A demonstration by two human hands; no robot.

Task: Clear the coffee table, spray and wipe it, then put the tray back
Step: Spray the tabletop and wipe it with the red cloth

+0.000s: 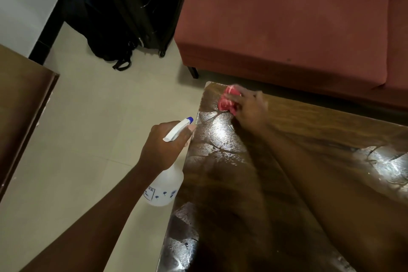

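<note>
The dark wooden coffee table (298, 161) fills the lower right, its top streaked with wet, shiny smears. My right hand (249, 108) grips a bunched pink cloth (228, 101) and presses it on the table's far left corner; the hand is motion-blurred. My left hand (164, 143) holds a clear spray bottle (164, 187) by its white trigger head, blue nozzle (189, 119) pointing at the table edge. The bottle hangs just off the table's left side, above the floor. No tray is in view.
A rust-red sofa (287, 20) stands close behind the table. Black luggage and a backpack (123, 11) sit on the pale tiled floor (92, 117) at the back left. A brown wooden furniture edge (22, 106) juts in at the left.
</note>
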